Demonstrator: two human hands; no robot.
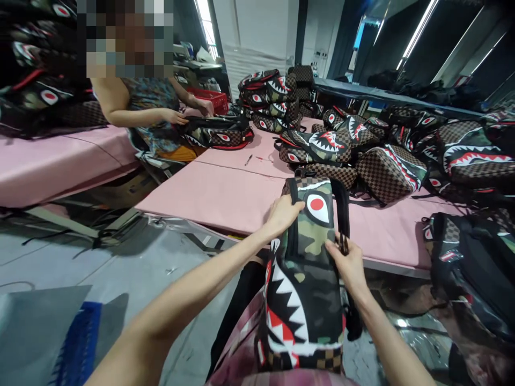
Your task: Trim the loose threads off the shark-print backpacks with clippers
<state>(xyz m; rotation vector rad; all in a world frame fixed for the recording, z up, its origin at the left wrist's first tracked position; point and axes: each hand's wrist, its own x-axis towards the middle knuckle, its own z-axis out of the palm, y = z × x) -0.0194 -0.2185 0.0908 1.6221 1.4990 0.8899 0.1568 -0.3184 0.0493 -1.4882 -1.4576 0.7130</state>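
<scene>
A pink worktop (209, 187) spreads across the middle of the view, its near edge just in front of the person. On its right half lies a heap of backpacks (390, 167), brown-checkered and camouflage with white-toothed shark mouths, tumbled against one another. At the worktop's far left, a co-worker (153, 112) in a patterned top has both hands at a black-topped bag (223, 138) lying on its side. The shark-face backpack (322, 295) stretches from the person's lap to the worktop, teeth toward the body; whether its upper end rests on the surface or is held just above is hard to tell from here. Beyond the co-worker's bag sits a red crate (215, 100). The left hand (282, 214) has its grip closed on the backpack's upper left side, thumb flat on the front. The right hand (349, 262) has its grip closed lower on the right side, thumb on the front, beside a black strap (343, 206). Just right of the left thumb is a red-and-white eye (317, 205), and a slim pen (248, 160) lies farther off on the worktop
</scene>
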